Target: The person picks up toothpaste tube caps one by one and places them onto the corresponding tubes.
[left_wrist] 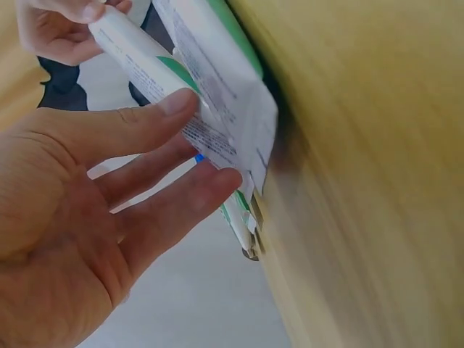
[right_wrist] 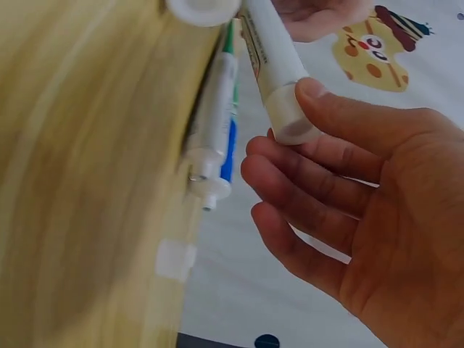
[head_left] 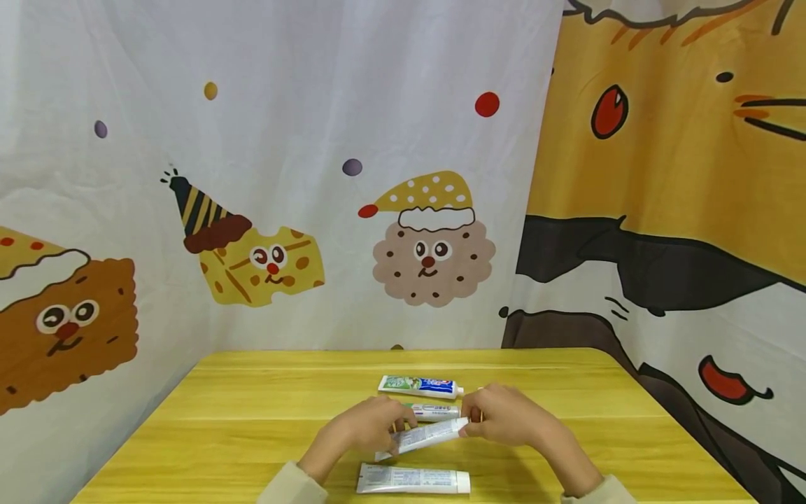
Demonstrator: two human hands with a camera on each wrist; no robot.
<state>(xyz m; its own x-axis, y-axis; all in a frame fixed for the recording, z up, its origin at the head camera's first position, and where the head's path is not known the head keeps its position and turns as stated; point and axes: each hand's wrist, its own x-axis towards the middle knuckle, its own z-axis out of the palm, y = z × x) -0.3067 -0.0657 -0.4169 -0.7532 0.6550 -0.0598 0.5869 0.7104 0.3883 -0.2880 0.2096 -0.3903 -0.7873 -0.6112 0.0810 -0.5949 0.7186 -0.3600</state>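
Observation:
Both hands hold one white toothpaste tube a little above the table, its cap end tilted up. My left hand pinches it near the flat crimped end, thumb on top in the left wrist view. At the other end, the thumb and fingers of my right hand grip the white cap. Nearer to me lies another white toothpaste tube, cap to the right. Just behind the held one is a tube with a green end, partly hidden by the left hand.
Farther back lies a green and blue toothpaste tube, its nozzle to the right. All rest on a yellow wood-grain table. A white curtain with cartoon prints hangs behind the table's far edge.

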